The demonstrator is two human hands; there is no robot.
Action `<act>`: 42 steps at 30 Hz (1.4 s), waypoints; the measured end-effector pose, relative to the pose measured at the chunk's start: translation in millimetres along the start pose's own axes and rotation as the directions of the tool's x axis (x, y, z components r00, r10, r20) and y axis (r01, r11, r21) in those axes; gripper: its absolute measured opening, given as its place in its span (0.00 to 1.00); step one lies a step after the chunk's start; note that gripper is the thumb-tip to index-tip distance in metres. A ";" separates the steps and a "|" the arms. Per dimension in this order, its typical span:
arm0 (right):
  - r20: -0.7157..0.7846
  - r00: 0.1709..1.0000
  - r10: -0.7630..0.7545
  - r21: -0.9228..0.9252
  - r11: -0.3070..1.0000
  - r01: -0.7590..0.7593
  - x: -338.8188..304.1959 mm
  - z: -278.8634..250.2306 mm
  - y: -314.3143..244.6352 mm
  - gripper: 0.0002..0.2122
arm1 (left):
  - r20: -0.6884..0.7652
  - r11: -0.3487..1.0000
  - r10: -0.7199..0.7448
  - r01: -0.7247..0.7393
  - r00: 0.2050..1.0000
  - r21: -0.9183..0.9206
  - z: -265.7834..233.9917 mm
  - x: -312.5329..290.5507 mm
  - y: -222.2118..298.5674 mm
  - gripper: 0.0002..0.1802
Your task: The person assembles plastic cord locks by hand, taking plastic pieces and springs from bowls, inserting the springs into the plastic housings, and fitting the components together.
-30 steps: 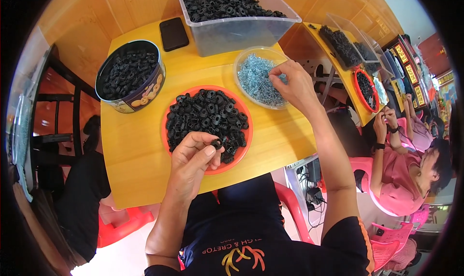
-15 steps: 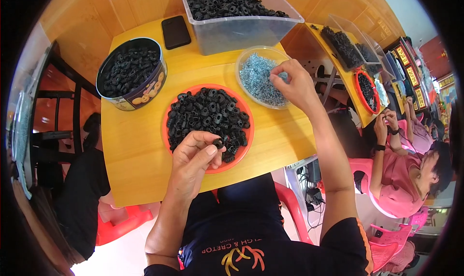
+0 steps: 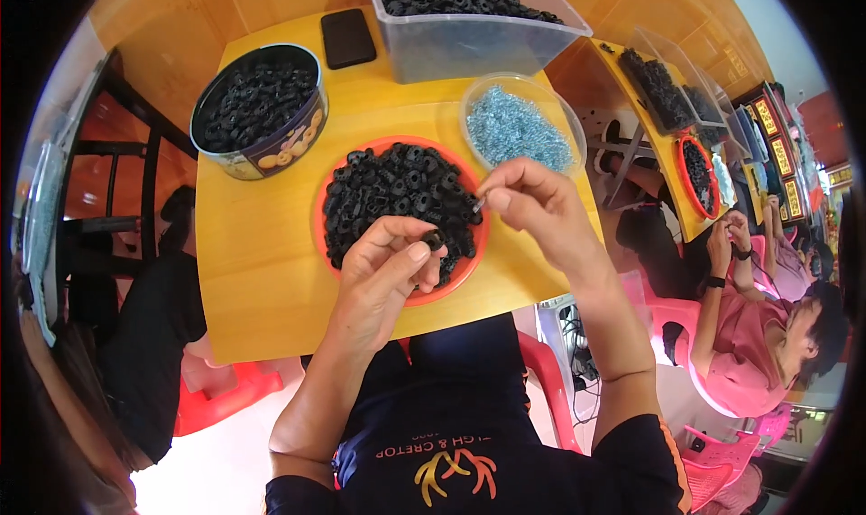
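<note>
Between the thumb and fingers of my left hand (image 3: 383, 276) is a small black plastic part (image 3: 435, 239) with a hole in it, held above the near side of an orange-red bowl (image 3: 483, 249). That bowl is heaped with similar black plastic parts (image 3: 392, 195). My right hand (image 3: 546, 213) pinches a small silvery metal piece (image 3: 478, 206), thin like a screw, over the bowl's right rim. Behind the right hand stands a clear round tub (image 3: 577, 129) of small silvery-blue metal pieces (image 3: 519, 129).
A round tin (image 3: 262, 166) full of black parts stands at the left, near a dark phone (image 3: 348, 39). At the back is a large clear bin (image 3: 469, 53) of black parts. People sit at another table (image 3: 663, 145) on the right; a red stool (image 3: 225, 402) is at lower left.
My right hand has come out of the tub with a small metal piece and moved toward my left hand. My left hand still holds the black part. The whole view has shifted slightly.
</note>
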State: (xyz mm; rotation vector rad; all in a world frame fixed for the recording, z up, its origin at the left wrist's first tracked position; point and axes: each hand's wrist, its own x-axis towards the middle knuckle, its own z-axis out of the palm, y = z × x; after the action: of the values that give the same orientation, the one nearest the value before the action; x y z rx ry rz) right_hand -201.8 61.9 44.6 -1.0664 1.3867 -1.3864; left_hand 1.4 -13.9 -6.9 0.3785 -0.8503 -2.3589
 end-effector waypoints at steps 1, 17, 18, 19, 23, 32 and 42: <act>0.027 0.999 -0.019 0.017 1.000 0.018 -3.8 7.5 0.5 0.06 | -0.003 1.000 -0.003 0.003 1.000 0.005 0.9 -1.2 0.3 0.10; 0.065 0.958 -0.280 -0.284 0.915 0.287 -14.0 42.6 7.9 0.04 | -0.018 0.994 0.027 -0.025 0.999 0.102 -2.9 -13.3 3.4 0.11; 0.092 0.933 -0.348 -0.390 0.850 0.355 -15.2 44.1 6.3 0.04 | -0.012 0.996 0.025 -0.024 1.000 0.085 -3.3 -13.6 3.4 0.11; 0.093 0.934 -0.345 -0.389 0.851 0.353 -16.3 46.3 7.2 0.04 | -0.006 0.997 0.023 -0.023 1.000 0.068 -3.8 -13.8 3.5 0.11; 0.154 0.834 -0.529 -0.642 0.589 0.492 -16.4 50.4 8.9 0.09 | -0.032 0.996 0.027 -0.025 0.999 0.082 -6.1 -14.7 5.5 0.11; 0.109 0.824 -0.556 -0.672 0.570 0.473 -20.2 43.6 -2.6 0.12 | -0.031 0.997 0.057 -0.055 0.998 0.060 -14.9 -17.1 14.0 0.10; 0.212 0.932 -0.294 -0.780 0.524 0.342 -19.5 8.6 6.2 0.06 | -0.069 0.967 0.253 -0.255 0.965 -0.016 -40.3 -25.3 46.8 0.11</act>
State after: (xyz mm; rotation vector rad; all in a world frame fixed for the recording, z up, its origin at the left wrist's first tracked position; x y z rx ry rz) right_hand -188.6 78.7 38.7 -2.0374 1.9174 -0.8937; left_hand 59.6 -46.5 -5.2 0.3153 -0.7874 -2.1068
